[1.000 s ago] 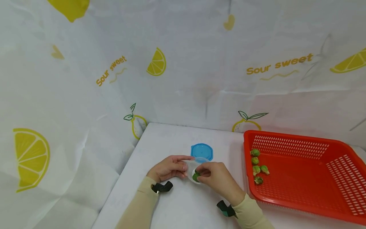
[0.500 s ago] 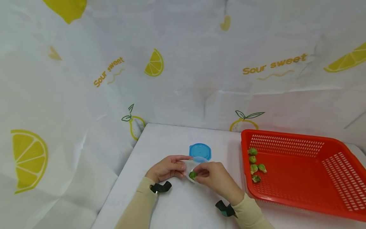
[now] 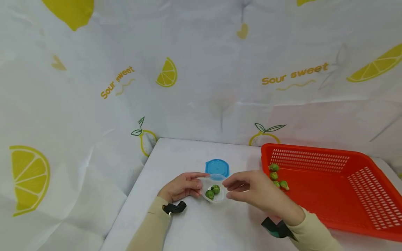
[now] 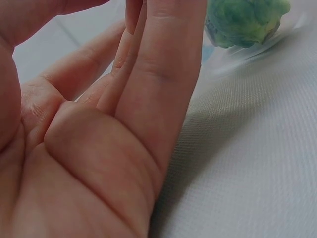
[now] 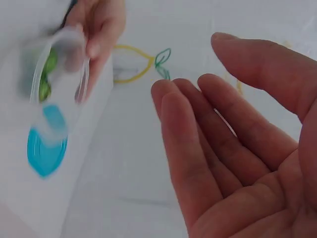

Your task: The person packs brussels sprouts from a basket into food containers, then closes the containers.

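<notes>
A small clear plastic container (image 3: 222,196) stands on the table with two Brussels sprouts (image 3: 215,189) inside it. My left hand (image 3: 182,185) grips its left side, the thumb on the near wall and the index finger along the far rim. In the left wrist view a green Brussels sprout (image 4: 247,22) shows through the container wall past the fingers. My right hand (image 3: 259,190) hovers just right of the container, apart from it. In the right wrist view its fingers (image 5: 181,144) are relaxed, thumb apart, with nothing between them.
A blue lid (image 3: 217,168) lies flat on the white table (image 3: 185,153) behind the container. To the right stands a red plastic basket (image 3: 326,195), several Brussels sprouts (image 3: 274,175) along its left wall. A lemon-print sheet (image 3: 201,97) hangs behind the table.
My right hand has let go of a Brussels sprout inside the container and drawn back to the right, opening its fingers. The left hand keeps its grip on the container.
</notes>
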`<state>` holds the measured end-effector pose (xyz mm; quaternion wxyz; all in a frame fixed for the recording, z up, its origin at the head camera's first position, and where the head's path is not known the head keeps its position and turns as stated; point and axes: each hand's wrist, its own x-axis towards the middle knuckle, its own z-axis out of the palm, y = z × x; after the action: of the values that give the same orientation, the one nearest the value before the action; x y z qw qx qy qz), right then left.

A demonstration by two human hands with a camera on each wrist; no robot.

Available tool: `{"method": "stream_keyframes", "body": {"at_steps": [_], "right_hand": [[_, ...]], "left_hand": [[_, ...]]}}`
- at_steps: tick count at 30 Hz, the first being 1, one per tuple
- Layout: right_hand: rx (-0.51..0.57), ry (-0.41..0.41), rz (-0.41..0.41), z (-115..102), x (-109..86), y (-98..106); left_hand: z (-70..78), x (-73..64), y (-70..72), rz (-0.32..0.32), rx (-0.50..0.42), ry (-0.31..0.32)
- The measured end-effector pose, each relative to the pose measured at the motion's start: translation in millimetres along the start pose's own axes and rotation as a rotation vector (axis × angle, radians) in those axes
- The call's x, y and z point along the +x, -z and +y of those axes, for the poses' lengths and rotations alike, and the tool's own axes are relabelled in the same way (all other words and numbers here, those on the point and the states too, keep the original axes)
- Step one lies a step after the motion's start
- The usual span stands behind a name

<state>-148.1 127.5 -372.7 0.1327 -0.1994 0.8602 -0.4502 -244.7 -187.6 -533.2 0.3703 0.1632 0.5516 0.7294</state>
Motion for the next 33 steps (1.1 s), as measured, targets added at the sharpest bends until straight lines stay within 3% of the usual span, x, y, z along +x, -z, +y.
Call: {"method": "stream_keyframes", "body": {"at_steps": [7,15,20,28,33], "right_hand": [[-0.118,-0.077,0.085,23,-9.9,64],[-0.26,-0.174,0.074,75,-20.0,112],[-0.275,-0.229,0.041,104,-22.2,126],[-0.187,-0.291,-0.044,153,-15.3,142],[-0.126,-0.321,-0.092,173,-12.4,147]], "left_hand": [[-1.9,-2.6,1.3,0.016,0.023,-0.002],[-3.4,-2.6,1.1,-0.002,0.012,-0.016],[-2.6,-1.0,1.4,-0.007,0.008,-0.026],[-1.7,-1.7,0.6,0.014,0.003,-0.001],[-1.3,-0.6,0.4,0.007,0.002,-0.002]]}}
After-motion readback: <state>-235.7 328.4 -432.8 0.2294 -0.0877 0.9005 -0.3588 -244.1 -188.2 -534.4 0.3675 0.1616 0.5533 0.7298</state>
